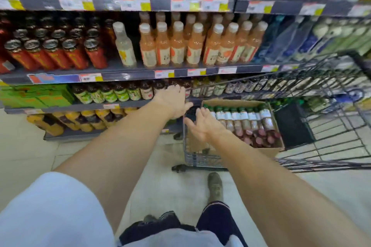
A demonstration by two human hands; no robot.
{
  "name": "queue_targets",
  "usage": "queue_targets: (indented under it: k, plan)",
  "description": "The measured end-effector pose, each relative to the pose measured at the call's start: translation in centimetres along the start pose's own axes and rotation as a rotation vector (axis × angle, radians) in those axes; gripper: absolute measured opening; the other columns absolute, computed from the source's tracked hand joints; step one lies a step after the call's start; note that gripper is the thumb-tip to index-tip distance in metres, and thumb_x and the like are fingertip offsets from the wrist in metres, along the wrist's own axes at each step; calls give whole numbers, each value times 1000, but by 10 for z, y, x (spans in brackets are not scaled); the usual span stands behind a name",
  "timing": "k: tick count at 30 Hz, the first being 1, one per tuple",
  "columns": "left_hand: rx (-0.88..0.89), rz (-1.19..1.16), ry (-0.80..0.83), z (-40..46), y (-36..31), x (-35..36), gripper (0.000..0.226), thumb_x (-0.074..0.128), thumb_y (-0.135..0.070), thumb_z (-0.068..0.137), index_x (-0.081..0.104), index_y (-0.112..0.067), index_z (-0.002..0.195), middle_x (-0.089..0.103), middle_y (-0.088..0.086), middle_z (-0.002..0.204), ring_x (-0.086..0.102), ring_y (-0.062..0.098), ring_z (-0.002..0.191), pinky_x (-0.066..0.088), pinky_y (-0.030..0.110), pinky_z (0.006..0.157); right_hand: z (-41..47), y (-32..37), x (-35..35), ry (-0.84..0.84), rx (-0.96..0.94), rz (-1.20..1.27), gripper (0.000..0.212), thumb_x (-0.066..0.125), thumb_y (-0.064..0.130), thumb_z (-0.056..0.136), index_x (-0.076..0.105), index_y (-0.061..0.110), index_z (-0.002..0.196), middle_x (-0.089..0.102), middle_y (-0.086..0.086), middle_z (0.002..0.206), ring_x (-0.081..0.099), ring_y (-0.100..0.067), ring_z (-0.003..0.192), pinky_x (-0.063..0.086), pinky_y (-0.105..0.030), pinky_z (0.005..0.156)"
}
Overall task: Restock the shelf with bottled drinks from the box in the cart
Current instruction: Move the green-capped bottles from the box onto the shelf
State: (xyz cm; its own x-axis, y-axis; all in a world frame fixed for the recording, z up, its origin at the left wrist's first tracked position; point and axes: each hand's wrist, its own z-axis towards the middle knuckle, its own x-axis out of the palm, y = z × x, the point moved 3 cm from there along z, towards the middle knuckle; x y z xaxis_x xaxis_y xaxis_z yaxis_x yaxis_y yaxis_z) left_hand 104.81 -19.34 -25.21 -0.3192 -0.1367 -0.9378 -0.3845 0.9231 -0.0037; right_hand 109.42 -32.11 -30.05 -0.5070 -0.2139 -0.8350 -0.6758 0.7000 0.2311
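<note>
Left hand reaches the far shelf, fingers on bottles there; right hand spreads wide, holding nothing, near the box in the cart

Bright, even light from above; edges bend from the wide lens, and the whole picture is slightly blurred.

no text, brand or number in your view is legible. the price tags along the shelf edge show only blurred orange and yellow blocks. labels on the orange bottles and the boxed bottles are smeared beyond reading.
</note>
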Motion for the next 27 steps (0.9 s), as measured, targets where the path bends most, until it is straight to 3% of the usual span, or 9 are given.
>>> queue_targets:
  k: [9, 11, 14, 18, 24, 27]
  plan:
    - [127, -79, 212, 127, -169, 41, 70, 27, -52, 101, 19, -4, 151, 17, 13, 160, 20, 28, 145, 29, 45, 114, 31, -224, -5, 55, 221, 212, 69, 27, 46, 104, 15, -3, 152, 14, -24, 158, 13, -33, 147, 11, -39, 118]
    - [108, -104, 259, 159, -202, 58, 68, 30, -51, 100, 24, -4, 150, 25, 13, 156, 27, 29, 143, 32, 46, 112, 49, -276, 1, 74, 246, 214, 61, 32, 41, 103, 24, 1, 149, 25, -27, 153, 23, -39, 141, 19, -44, 116]
    - [28, -130, 320, 199, -245, 87, 64, 32, -50, 100, 30, -6, 146, 28, 13, 154, 33, 31, 138, 37, 46, 108, 76, -341, 13, 99, 288, 185, 64, 38, 52, 98, 40, 4, 139, 39, -19, 145, 35, -37, 133, 31, -45, 108]
    - [-56, -219, 372, 233, -300, 115, 64, 34, -49, 100, 28, -8, 148, 27, 13, 155, 34, 32, 139, 34, 47, 110, 120, -406, 41, 204, 345, 168, 74, 17, 58, 91, 44, 8, 137, 42, -18, 138, 36, -36, 130, 35, -51, 106]
    - [-172, -291, 439, 276, -309, 172, 55, 38, -43, 100, 38, -8, 142, 38, 12, 147, 46, 28, 128, 42, 43, 106, 170, -466, 63, 159, 456, 249, 65, 35, 57, 96, 53, 2, 127, 50, -20, 132, 51, -38, 118, 44, -45, 98]
    - [-281, -318, 471, 291, -290, 194, 38, 44, -35, 100, 51, -7, 124, 56, 7, 111, 56, 21, 95, 51, 31, 81, 186, -488, 75, 48, 520, 269, 60, 43, 48, 97, 46, 0, 134, 42, -21, 137, 45, -40, 124, 41, -46, 98]
